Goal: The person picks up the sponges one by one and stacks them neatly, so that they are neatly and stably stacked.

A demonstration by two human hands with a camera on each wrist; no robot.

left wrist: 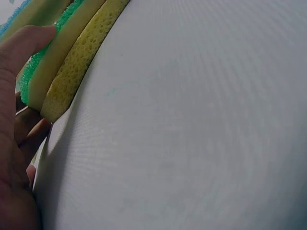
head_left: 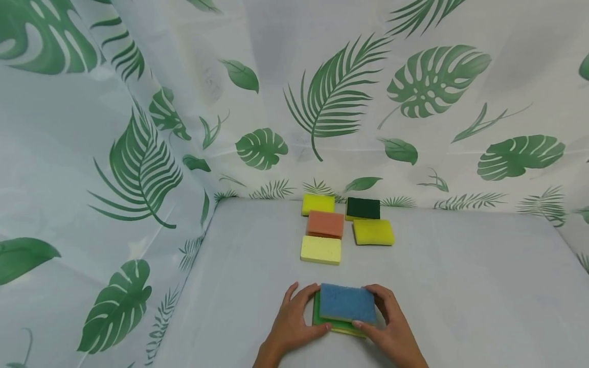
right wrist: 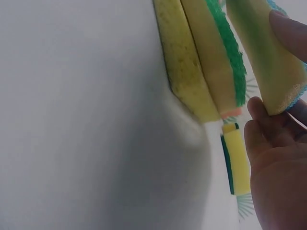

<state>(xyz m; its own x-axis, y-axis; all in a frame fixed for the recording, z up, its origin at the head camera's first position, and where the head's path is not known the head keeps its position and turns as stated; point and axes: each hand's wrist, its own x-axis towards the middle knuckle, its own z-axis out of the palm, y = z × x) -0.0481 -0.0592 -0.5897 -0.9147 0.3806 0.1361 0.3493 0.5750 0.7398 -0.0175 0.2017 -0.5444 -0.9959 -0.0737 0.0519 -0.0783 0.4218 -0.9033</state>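
Blue sponge [head_left: 347, 302], pinched by right hand [head_left: 394, 328]; green sponge [right wrist: 216, 60] below, gripped by left hand [head_left: 292, 321]; yellow sponge [left wrist: 81, 62] lowest.

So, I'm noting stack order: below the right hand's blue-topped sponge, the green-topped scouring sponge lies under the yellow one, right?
Not under: the right wrist view shows the green-topped scouring sponge on the yellow sponge; the blue-topped sponge in the right hand is above.
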